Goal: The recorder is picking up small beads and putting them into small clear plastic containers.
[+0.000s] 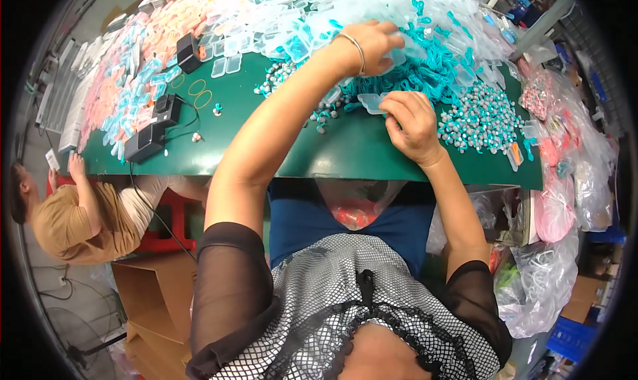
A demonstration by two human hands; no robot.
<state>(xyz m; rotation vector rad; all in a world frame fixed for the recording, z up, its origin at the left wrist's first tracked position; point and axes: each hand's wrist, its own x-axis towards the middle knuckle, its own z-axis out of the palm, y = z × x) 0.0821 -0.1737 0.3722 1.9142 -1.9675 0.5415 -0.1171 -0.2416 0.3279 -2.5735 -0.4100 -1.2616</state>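
My right hand (411, 124) pinches a small clear plastic case (372, 103) by its edge, just above the green table. Stretched farther out, my left hand (372, 46) wears a bracelet on the wrist. Its fingers curl over the heap, with translucent plastic by the fingertips; what they hold is hard to make out. Below and right of it lies a tangle of teal cords (425, 74). Beside my right hand spreads a pile of small grey-and-teal beads (475, 121). Clear cases (372, 1) are heaped along the far side.
Peach-coloured pieces (176, 21) and blue cases cover the table's left. Black boxes (145, 143), a cable and rubber bands (203, 99) lie nearer. A co-worker (86, 214) sits at left. Plastic bags (561, 200) hang at the right edge; a cardboard box (156, 287) stands below.
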